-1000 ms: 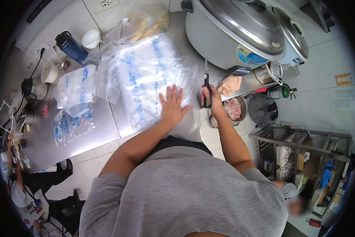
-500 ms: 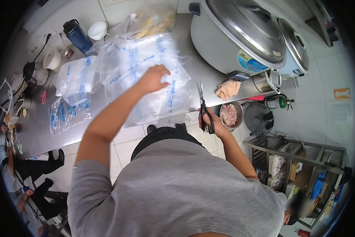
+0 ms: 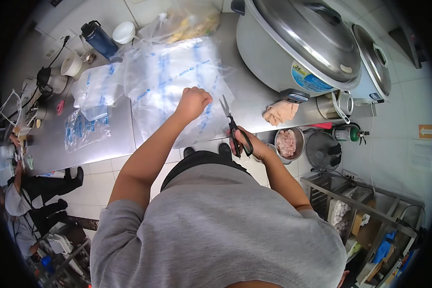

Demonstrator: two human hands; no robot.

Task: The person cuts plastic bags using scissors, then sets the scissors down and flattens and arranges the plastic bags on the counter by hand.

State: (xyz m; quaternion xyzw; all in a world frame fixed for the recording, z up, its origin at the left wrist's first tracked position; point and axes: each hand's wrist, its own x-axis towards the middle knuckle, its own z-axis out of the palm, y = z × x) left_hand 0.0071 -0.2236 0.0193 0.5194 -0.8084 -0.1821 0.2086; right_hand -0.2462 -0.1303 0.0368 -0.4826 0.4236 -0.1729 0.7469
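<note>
My left hand (image 3: 194, 103) is closed over the stack of clear plastic bags with blue print (image 3: 163, 77). Its fingers are curled together, and whatever lies between them is hidden. Black-handled scissors (image 3: 232, 124) are in my right hand (image 3: 250, 143), at the front edge of the counter. Their blades are a little apart and point up toward the bags' right edge. Left of the large stack lie a smaller pile of folded bags (image 3: 97, 86) and a crumpled printed plastic wrapper (image 3: 86, 130).
A large lidded cooker (image 3: 283, 53) stands at the back right, with a tan cloth (image 3: 280, 113) before it. A pot of raw meat (image 3: 286, 143) sits below the counter's edge, near a fan (image 3: 323, 151). A blue bottle (image 3: 99, 41) stands at the back left. Other people (image 3: 21, 201) are at far left.
My left hand has gone from spread fingers to curled ones above the bags. The scissors have shifted left, closer to the stack, and tilt more. The view has shifted slightly.
</note>
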